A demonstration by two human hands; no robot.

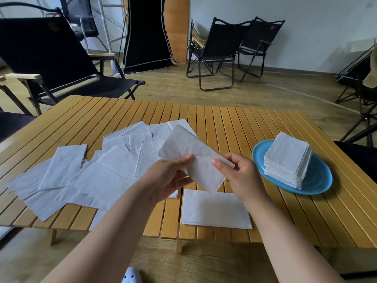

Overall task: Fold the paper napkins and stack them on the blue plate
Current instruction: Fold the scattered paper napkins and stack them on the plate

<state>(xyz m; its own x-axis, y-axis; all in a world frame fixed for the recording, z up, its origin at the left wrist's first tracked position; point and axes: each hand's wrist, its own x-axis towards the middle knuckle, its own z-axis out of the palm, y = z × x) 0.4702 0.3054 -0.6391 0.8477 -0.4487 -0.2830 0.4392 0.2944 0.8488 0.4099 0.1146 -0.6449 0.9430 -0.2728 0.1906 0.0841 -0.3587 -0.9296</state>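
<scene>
Head view: blue plate (318, 181) on right side of slatted wooden table (234, 121), carrying a neat stack of folded napkins (286, 160), square, many layers, sitting toward the plate's left half. Held napkin (195, 158) lifted above the table centre, folded to a long strip, tilted diagonally. Left hand (169, 176) pinching its left edge, thumb on top, fingers curled under. Right hand (238, 172) pinching the right corner between thumb and fingertips, other fingers curled. Directly below the hands, one half-folded napkin (216, 209) flat near the table's front edge. Loose pile of unfolded napkins (85, 172) spread over the left half, overlapping, some hanging past the front edge. Black folding chairs (230, 50) on the floor behind, well apart from the table. White clog (131, 275) at bottom edge.
</scene>
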